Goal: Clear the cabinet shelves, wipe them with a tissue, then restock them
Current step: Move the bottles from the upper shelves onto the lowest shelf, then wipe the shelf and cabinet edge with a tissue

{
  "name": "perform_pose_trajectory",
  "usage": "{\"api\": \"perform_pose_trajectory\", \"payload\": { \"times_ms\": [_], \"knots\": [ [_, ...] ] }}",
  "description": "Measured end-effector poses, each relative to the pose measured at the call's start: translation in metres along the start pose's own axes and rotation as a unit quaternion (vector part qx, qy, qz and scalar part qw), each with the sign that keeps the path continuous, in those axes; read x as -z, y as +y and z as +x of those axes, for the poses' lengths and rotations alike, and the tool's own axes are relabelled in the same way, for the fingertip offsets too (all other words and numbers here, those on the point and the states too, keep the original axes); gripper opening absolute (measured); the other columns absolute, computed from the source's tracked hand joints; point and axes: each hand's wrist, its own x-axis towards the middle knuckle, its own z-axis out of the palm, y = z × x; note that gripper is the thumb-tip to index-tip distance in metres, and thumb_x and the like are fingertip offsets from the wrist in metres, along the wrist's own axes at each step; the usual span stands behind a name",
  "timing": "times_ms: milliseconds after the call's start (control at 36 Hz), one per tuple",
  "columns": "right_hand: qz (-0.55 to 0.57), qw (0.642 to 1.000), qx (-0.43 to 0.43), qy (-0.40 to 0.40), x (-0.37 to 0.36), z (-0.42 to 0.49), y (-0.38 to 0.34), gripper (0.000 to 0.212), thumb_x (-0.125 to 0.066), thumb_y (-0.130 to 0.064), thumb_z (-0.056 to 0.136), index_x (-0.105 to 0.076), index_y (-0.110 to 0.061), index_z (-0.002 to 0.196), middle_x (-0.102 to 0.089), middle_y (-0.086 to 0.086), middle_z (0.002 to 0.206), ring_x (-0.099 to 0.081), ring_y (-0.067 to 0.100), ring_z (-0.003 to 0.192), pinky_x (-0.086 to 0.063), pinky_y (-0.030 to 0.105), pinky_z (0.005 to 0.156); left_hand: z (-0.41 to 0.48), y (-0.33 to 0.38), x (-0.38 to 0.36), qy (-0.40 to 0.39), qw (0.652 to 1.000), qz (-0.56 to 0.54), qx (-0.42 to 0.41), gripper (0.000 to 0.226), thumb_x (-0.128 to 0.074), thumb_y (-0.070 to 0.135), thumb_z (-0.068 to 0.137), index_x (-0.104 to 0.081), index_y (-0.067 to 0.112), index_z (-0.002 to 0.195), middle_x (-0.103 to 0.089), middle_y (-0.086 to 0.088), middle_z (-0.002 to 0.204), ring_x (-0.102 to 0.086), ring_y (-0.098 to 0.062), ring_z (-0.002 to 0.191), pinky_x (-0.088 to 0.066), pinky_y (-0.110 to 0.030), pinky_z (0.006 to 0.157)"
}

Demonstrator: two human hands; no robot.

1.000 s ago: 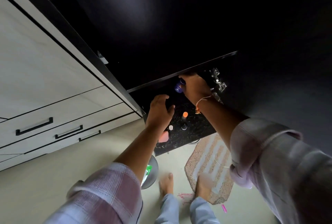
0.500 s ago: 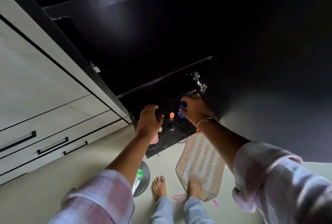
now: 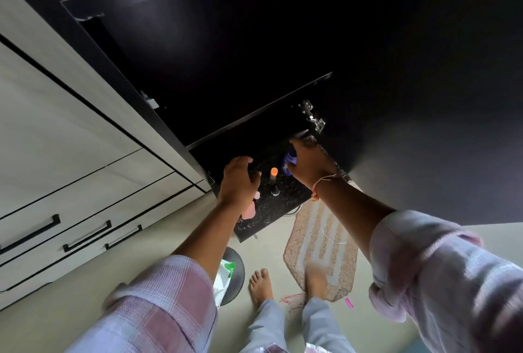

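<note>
since a second ago the right hand [image 3: 310,166] has come down and out from under the dark shelf edge, bringing the small blue container [image 3: 290,161] with it; half a second ago it was already near this spot. the left hand [image 3: 239,180] has kept its place over the black speckled stone counter [image 3: 285,205] the whole time.

the right hand's fingers and thumb are curled round the blue container, clamped on it, just above the far end of the counter and below the open dark cabinet shelf [image 3: 254,115]. a thin orange thread bracelet [image 3: 319,187] sits on that wrist. the metal hinge [image 3: 312,116] of the open dark cabinet door [image 3: 424,98] shows just above the hand.

the left hand hangs over the near part of the counter, fingers loosely bent downward; whether it holds anything underneath cannot be told. a pink soft-looking item [image 3: 249,210] lies on the counter partly hidden by that wrist, and a small pale cap [image 3: 257,195] peeks out beside it.

between the two hands stands a slim dark bottle with an orange cap [image 3: 273,173], upright, and just nearer is a small dark round-topped bottle [image 3: 275,191].

to the left are pale wooden drawers with black bar handles [image 3: 85,235]. on the floor lie a beige patterned mat [image 3: 322,251] under one bare foot [image 3: 315,279], and a round dark bin [image 3: 233,276] with white and green packaging in it.
</note>
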Motion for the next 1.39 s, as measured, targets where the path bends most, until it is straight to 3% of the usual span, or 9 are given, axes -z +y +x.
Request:
{"api": "perform_pose_trajectory", "payload": {
  "times_ms": [222,500,778,889,944,1028,1167,1278,1389],
  "knots": [
    [0.031,0.999,-0.028,0.027,0.0,-0.014,0.006,0.068,-0.075,-0.027,0.081,-0.042,-0.018,0.14,-0.056,0.014,0.132,-0.059,0.032,0.12,-0.054,0.045,0.094,0.003,-0.002,-0.002,-0.015,1.0,0.01,-0.017,0.038,-0.061,0.024,0.092,-0.055,0.011,0.127,-0.052,-0.009,0.132,-0.048,-0.023,0.124,-0.038,-0.023,0.088],
    [0.018,0.989,-0.079,0.126,0.001,-0.069,0.009,0.041,-0.056,-0.038,0.092,-0.049,-0.017,0.126,-0.05,0.012,0.124,-0.057,0.033,0.106,-0.056,0.042,0.081,-0.003,0.001,0.001,0.006,0.999,0.015,-0.032,0.032,-0.059,0.023,0.094,-0.058,0.011,0.123,-0.056,-0.009,0.128,-0.053,-0.023,0.12,-0.04,-0.023,0.089],
    [0.017,0.998,-0.055,0.04,-0.019,-0.137,0.003,0.023,-0.045,-0.039,0.096,-0.054,-0.022,0.084,-0.062,0.002,0.08,-0.064,0.025,0.071,-0.056,0.036,0.059,-0.045,0.019,0.003,0.052,0.997,0.021,-0.05,0.022,-0.056,0.021,0.095,-0.062,0.012,0.114,-0.059,-0.008,0.118,-0.056,-0.018,0.106,-0.041,-0.021,0.08],
    [0.041,0.998,-0.017,-0.034,-0.039,-0.161,0.0,0.023,-0.046,-0.034,0.095,-0.063,-0.019,0.092,-0.067,0.004,0.084,-0.066,0.025,0.076,-0.056,0.035,0.062,-0.089,0.028,0.007,0.13,0.989,-0.009,-0.065,0.012,-0.056,0.013,0.093,-0.064,0.007,0.1,-0.06,-0.01,0.105,-0.046,-0.002,0.09,-0.033,0.002,0.069],
    [0.049,0.997,-0.008,-0.065,-0.053,-0.173,-0.003,0.024,-0.047,-0.034,0.095,-0.065,-0.018,0.096,-0.069,0.005,0.088,-0.067,0.026,0.079,-0.059,0.039,0.068,-0.115,0.022,0.006,0.155,0.986,-0.025,-0.063,0.008,-0.056,0.012,0.093,-0.063,0.008,0.095,-0.057,-0.006,0.098,-0.048,0.003,0.083,-0.035,-0.002,0.066],
    [0.065,0.993,-0.012,-0.096,-0.081,-0.189,-0.008,0.025,-0.048,-0.035,0.095,-0.065,-0.017,0.101,-0.069,0.006,0.096,-0.067,0.026,0.086,-0.059,0.041,0.076,-0.151,-0.006,0.001,0.152,0.988,-0.01,-0.021,0.01,-0.052,0.02,0.096,-0.06,0.014,0.093,-0.053,0.002,0.09,-0.048,-0.011,0.078,-0.031,-0.015,0.063],
    [0.068,0.981,-0.04,-0.175,-0.133,-0.209,-0.02,0.028,-0.051,-0.04,0.095,-0.065,-0.018,0.108,-0.07,0.008,0.102,-0.066,0.028,0.094,-0.058,0.04,0.08,-0.186,-0.077,-0.01,0.088,0.992,-0.004,0.088,0.011,-0.055,0.016,0.095,-0.062,0.008,0.093,-0.061,-0.009,0.093,-0.056,-0.024,0.082,-0.042,-0.028,0.07],
    [0.064,0.97,-0.07,-0.226,-0.17,-0.215,-0.031,0.03,-0.05,-0.039,0.095,-0.063,-0.021,0.115,-0.068,0.009,0.11,-0.065,0.031,0.099,-0.054,0.036,0.079,-0.192,-0.134,-0.019,-0.061,0.982,0.048,0.171,0.009,-0.058,0.013,0.092,-0.064,0.007,0.095,-0.065,-0.011,0.099,-0.06,-0.029,0.09,-0.046,-0.031,0.075],
    [0.063,0.958,-0.089,-0.265,-0.201,-0.214,-0.048,0.031,-0.048,-0.034,0.096,-0.06,-0.023,0.123,-0.067,0.01,0.114,-0.065,0.033,0.101,-0.057,0.038,0.083,-0.191,-0.183,-0.025,-0.203,0.945,0.107,0.233,0.013,-0.062,0.013,0.089,-0.067,0.007,0.1,-0.071,-0.01,0.104,-0.064,-0.026,0.09,-0.045,-0.027,0.075]
  ]
}}
